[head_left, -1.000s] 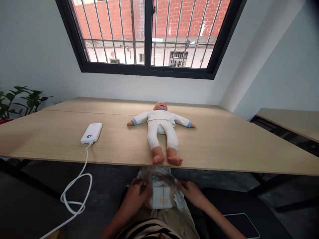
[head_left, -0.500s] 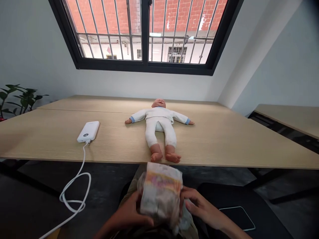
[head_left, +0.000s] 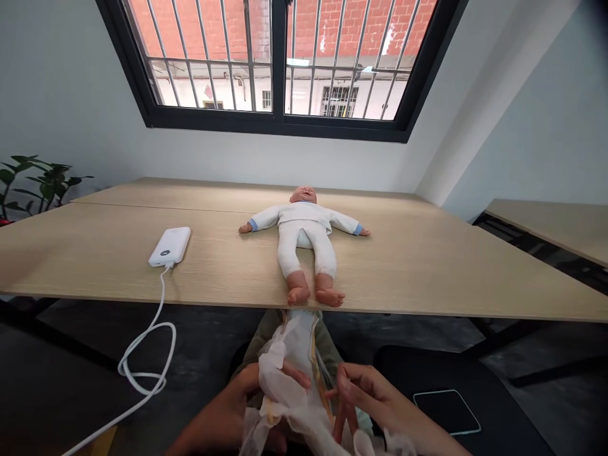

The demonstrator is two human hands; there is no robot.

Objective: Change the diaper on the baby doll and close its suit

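Observation:
A white diaper [head_left: 304, 345] with yellowish edging and thin, frilly sides lies unfolded over my lap, its far end just below the table edge. My left hand [head_left: 240, 402] grips its left side, and the ruffled material partly covers the fingers. On the other side, my right hand [head_left: 368, 396] has its fingers bent and drawn together at the diaper's right edge. Beyond both hands, a baby doll [head_left: 306, 237] in a white suit with blue cuffs lies face up on the table, arms spread and bare feet near the front edge.
A white power bank [head_left: 171, 246] sits on the table [head_left: 418, 266] at left, its white cable [head_left: 147, 386] hanging off the front. To my right, a phone [head_left: 447, 410] rests on a black seat [head_left: 498, 392]. A plant [head_left: 42, 183] stands at far left, under the barred window's wall.
The folded diaper, held up as a compact bundle before, is now opened out lengthwise and lower over my lap. My left hand has shifted onto its side. The doll stays put.

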